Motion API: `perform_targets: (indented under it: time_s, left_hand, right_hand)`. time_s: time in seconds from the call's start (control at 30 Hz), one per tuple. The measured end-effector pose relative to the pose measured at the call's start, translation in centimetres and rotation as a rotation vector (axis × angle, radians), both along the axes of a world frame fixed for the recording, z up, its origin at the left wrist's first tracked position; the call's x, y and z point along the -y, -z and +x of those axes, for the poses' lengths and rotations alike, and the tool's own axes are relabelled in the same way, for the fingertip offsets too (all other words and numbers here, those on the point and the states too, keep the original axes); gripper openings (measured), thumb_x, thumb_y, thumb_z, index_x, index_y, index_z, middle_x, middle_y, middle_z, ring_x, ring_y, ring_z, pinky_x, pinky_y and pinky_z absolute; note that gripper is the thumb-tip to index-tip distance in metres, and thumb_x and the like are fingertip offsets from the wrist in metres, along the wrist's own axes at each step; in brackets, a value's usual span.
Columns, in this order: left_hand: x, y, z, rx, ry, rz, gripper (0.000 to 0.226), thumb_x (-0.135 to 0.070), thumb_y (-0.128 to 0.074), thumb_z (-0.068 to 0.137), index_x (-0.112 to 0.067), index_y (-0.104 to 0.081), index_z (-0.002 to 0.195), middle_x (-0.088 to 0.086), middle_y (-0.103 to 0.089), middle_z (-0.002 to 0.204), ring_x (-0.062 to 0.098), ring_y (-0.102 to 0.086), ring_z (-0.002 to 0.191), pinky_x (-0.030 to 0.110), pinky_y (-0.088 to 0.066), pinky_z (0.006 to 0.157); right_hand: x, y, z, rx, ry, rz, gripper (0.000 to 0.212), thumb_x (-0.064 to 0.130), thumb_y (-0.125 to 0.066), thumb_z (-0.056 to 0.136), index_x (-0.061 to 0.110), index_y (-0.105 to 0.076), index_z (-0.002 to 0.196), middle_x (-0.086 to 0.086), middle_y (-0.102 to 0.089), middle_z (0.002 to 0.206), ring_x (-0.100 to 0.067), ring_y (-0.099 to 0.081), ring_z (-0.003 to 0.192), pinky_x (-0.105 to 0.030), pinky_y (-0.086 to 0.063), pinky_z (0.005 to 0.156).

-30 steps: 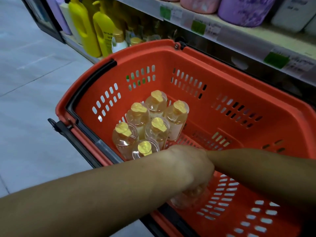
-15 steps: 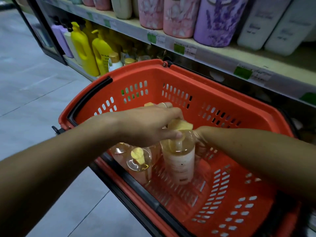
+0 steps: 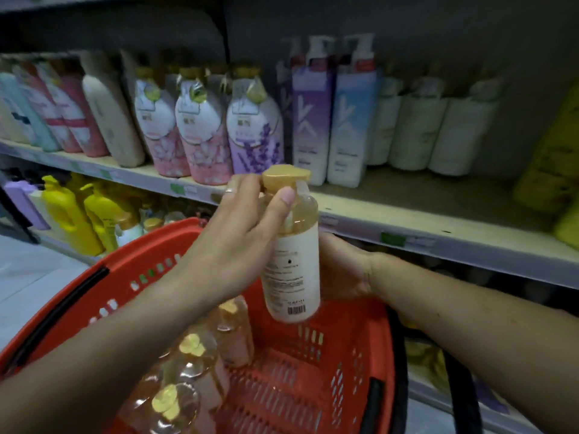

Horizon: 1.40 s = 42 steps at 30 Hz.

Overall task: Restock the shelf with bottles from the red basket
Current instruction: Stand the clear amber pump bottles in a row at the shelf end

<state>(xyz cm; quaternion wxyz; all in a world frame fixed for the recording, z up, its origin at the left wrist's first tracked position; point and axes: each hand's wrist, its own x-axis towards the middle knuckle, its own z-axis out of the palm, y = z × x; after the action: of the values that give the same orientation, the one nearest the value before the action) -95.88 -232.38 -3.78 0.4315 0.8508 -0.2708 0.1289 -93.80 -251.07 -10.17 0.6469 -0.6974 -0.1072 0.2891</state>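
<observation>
- Fingers of the left hand (image 3: 241, 242) are curled around the neck of a clear plastic bottle of amber liquid with a golden pump cap and a cream label (image 3: 291, 245); the thumb tip presses on the shoulder of the bottle, just under the cap, and a ring shows on one finger.
- Fingers of the right hand (image 3: 341, 270) are mostly hidden behind the bottle; the palm wraps the label part from the back, so I judge that it grips the body, but how each finger lies I cannot tell.
- Half a second ago this bottle was low inside the basket, with both hands around it; now it is lifted clear above the rim, upright with a slight tilt, touching nothing but the hands.
- Below the fingers, the red plastic basket with slotted walls and black handles (image 3: 150, 264) holds several more bottles of the same kind (image 3: 194, 364), standing close together at its left side.
- Beyond the fingers, the grey metal shelf with green price tags (image 3: 407, 214) has a bare stretch of board to the right of the held bottle, in front of tall white bottles (image 3: 416, 130); pink and purple pouches (image 3: 206, 136) stand to the left.
- For the task this means one bottle is out and on its way; I judge the next step is to carry it forward and set it on that bare stretch, and several bottles are left to move.
</observation>
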Motion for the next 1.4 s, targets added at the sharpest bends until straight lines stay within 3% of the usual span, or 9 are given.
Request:
perform_targets:
  time_s: [0.13,0.23,0.4,0.5,0.6,0.8,1.0,1.2,1.4]
  left_hand:
    - [5.0,-0.4,0.2,0.076,-0.018,-0.126,0.048,-0.072,-0.035,0.094,-0.032,-0.048,0.115,-0.013,-0.043,0.118,-0.011,-0.045,0.112,0.008,-0.037,0.090]
    - [8.9,-1.5,0.5,0.189,-0.034,-0.156,0.074,-0.078,-0.044,0.085,-0.023,-0.042,0.134,-0.005,-0.036,0.131,-0.006,-0.039,0.110,-0.004,-0.031,0.086]
    - [15.0,-2.6,1.0,0.180,0.034,-0.266,0.096,-0.078,-0.063,0.072,-0.023,-0.026,0.142,-0.005,-0.043,0.136,0.002,-0.044,0.122,0.008,-0.035,0.090]
    - [17.7,-2.3,1.8,0.113,0.133,-0.286,0.092,-0.068,-0.077,0.073,-0.033,-0.022,0.138,-0.012,-0.052,0.131,0.005,-0.055,0.122,0.019,-0.048,0.100]
    - [20.5,-2.4,2.6,0.029,0.139,-0.292,0.086,-0.068,-0.082,0.068,-0.036,-0.030,0.128,-0.013,-0.058,0.123,0.008,-0.061,0.114,0.039,-0.060,0.091]
    - [25.8,-2.3,4.0,-0.082,0.156,-0.347,0.079,-0.059,-0.087,0.068,-0.028,-0.039,0.123,-0.006,-0.061,0.121,0.016,-0.062,0.115,0.047,-0.061,0.088]
    - [30.1,-1.3,6.3,-0.127,0.163,-0.257,0.080,-0.058,-0.085,0.070,-0.019,-0.047,0.128,-0.001,-0.066,0.123,0.018,-0.064,0.116,0.042,-0.060,0.092]
    - [32.2,0.7,7.9,-0.115,0.148,-0.317,0.085,-0.054,-0.088,0.069,-0.025,-0.038,0.130,0.003,-0.061,0.130,0.025,-0.060,0.122,0.045,-0.056,0.099]
    - [33.4,1.2,10.0,-0.150,0.150,-0.287,0.084,-0.053,-0.089,0.067,-0.027,-0.038,0.128,0.000,-0.060,0.133,0.021,-0.058,0.124,0.029,-0.046,0.091]
  right_hand:
    - [3.5,-0.8,0.9,-0.103,0.173,0.102,0.068,0.071,-0.043,0.096,0.019,-0.065,0.135,-0.012,-0.065,0.138,-0.033,-0.060,0.130,-0.058,-0.035,0.117]
    - [6.4,-1.9,0.7,-0.059,0.261,0.186,0.070,0.072,-0.047,0.094,0.017,-0.066,0.132,-0.017,-0.065,0.137,-0.038,-0.060,0.129,-0.062,-0.035,0.116]
    - [11.0,-5.1,-0.4,-0.007,0.411,0.243,0.072,0.078,-0.060,0.078,0.024,-0.072,0.125,-0.016,-0.069,0.131,-0.038,-0.065,0.122,-0.063,-0.045,0.108]
    - [14.5,-7.1,-0.5,0.033,0.566,0.227,0.050,0.062,-0.048,0.094,0.028,-0.074,0.121,-0.013,-0.072,0.127,-0.036,-0.069,0.117,-0.064,-0.047,0.105]
    - [17.3,-9.1,-0.5,0.048,0.734,0.182,0.053,0.059,-0.038,0.097,0.028,-0.077,0.115,-0.013,-0.074,0.121,-0.036,-0.070,0.114,-0.059,-0.050,0.103]
    - [21.4,-9.6,0.2,-0.002,1.064,0.179,0.053,0.046,-0.032,0.103,0.018,-0.075,0.113,-0.017,-0.078,0.101,-0.037,-0.073,0.101,-0.054,-0.059,0.089]
    - [23.1,-6.8,1.1,0.072,1.289,0.280,0.047,0.048,-0.031,0.105,0.022,-0.067,0.121,-0.013,-0.072,0.114,-0.033,-0.066,0.108,-0.057,-0.049,0.104]
    - [24.7,-5.2,2.9,0.158,1.396,0.218,0.032,0.030,-0.042,0.107,0.026,-0.064,0.084,-0.014,-0.070,0.107,-0.032,-0.066,0.099,-0.053,-0.053,0.099]
    - [25.4,-3.8,4.7,0.193,1.382,0.307,0.032,0.023,-0.040,0.106,0.028,-0.068,0.093,-0.011,-0.072,0.116,-0.030,-0.069,0.103,-0.049,-0.055,0.096]
